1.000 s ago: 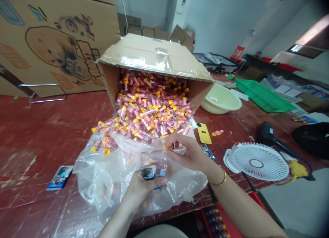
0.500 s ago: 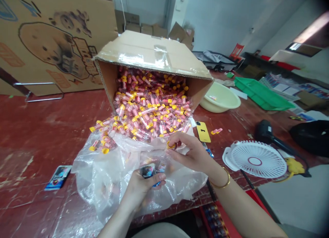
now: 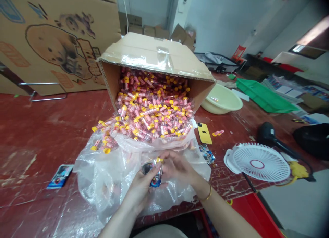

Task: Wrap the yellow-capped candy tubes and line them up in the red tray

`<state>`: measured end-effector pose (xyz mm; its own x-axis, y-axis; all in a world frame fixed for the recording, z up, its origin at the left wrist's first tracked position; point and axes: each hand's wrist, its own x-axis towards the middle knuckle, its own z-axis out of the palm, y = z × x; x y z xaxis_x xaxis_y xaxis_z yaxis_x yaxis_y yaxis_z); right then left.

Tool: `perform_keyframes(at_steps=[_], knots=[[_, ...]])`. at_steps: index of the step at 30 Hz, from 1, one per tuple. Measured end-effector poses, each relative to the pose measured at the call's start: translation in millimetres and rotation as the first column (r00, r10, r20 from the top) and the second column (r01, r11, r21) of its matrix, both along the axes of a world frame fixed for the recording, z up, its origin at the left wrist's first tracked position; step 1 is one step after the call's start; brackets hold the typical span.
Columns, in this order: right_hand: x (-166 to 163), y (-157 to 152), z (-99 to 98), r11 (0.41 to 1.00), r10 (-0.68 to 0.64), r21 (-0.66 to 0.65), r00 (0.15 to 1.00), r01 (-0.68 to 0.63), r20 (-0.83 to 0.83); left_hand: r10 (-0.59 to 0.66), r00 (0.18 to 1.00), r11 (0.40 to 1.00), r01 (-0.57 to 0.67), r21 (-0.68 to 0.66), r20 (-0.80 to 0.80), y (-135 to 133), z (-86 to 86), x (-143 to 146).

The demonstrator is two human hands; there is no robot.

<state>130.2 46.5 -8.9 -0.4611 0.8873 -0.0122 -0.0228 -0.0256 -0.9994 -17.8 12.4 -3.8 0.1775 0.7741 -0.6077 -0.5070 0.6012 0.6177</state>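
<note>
My left hand (image 3: 142,185) is closed on a small blue printed packet (image 3: 155,180), thumb on top, over the clear plastic bag (image 3: 100,178). Against the packet's upper edge is a small clear tube with a yellow cap (image 3: 159,160). My right hand (image 3: 178,167), slightly blurred, has its curled fingers at this tube. Just beyond the hands, many pink-filled tubes with yellow caps (image 3: 146,121) spill out of a cardboard box (image 3: 154,54) lying on its side.
Another blue packet (image 3: 60,176) lies at left on the red table (image 3: 84,111). To the right are a yellow phone (image 3: 205,133), more packets (image 3: 207,154), a white fan (image 3: 257,162), a pale basin (image 3: 223,99), a green tray (image 3: 267,94) and a black handheld device (image 3: 267,133).
My right hand has come from the edge of the tube pile down and left to the packet in my left hand, bringing the yellow-capped tube. The view has shifted slightly.
</note>
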Motion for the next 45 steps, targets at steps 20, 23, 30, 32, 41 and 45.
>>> perform_keyframes(at_steps=[20,23,30,32,41,45], knots=[[-14.4,-38.5,-15.2,0.953,-0.233,0.198,0.972,0.228,0.005,-0.017,1.0,0.992,0.015,0.129,0.014,-9.4,3.4,12.6],[-15.2,-39.3,-16.4,0.95,-0.242,0.204,0.97,0.236,0.007,-0.014,1.0,0.992,0.014,0.125,0.006,-9.2,4.5,14.1],[-2.4,-37.7,-8.3,0.948,-0.233,0.231,0.972,0.217,0.044,-0.011,0.999,0.988,0.018,0.153,-0.048,-11.3,-4.4,14.2],[5.6,-36.1,-4.7,0.957,-0.225,0.196,0.974,0.215,0.028,-0.044,0.993,0.986,0.062,0.157,-0.114,-12.4,-5.9,14.3],[115.5,-103.6,-20.0,0.565,-0.823,0.045,0.557,0.824,0.113,-0.261,0.96,0.961,0.269,0.071,-0.105,-16.3,15.0,45.6],[200.1,-215.0,-63.9,0.18,-0.909,0.137,0.112,0.974,0.402,-0.244,0.957,0.962,0.259,0.087,-0.159,-17.7,13.9,54.1]])
